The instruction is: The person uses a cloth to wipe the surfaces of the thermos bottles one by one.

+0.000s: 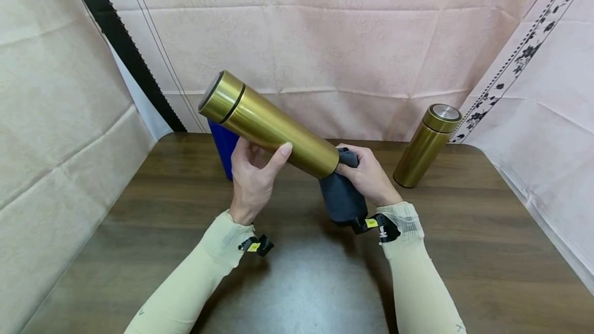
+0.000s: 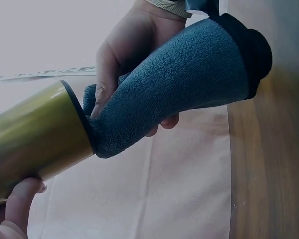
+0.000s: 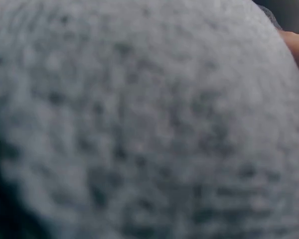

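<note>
To the left of the gold flask [image 1: 283,130], behind its lid end, a blue object [image 1: 224,146] showed, too hidden to identify. Beneath the flask's middle, the left hand [image 1: 254,177] bore it above the counter [image 1: 297,287]: the fingers were closed round it from behind, the thumb along the near side — a grip that probably steadied it while leaving the base free. The flask slanted, lid up to the left and base down to the right, seemingly so that the base faced the other hand. Against that base sat a dark grey cloth [image 1: 342,197], its loose part hanging below; just right of the base, the right hand [image 1: 368,173] had its fingers curled on the bunched upper part, likely to keep it gathered there. Farther right of the gold flask, a second flask [image 1: 424,151] stood upright, well apart — presumably out of the hands' way.
</note>
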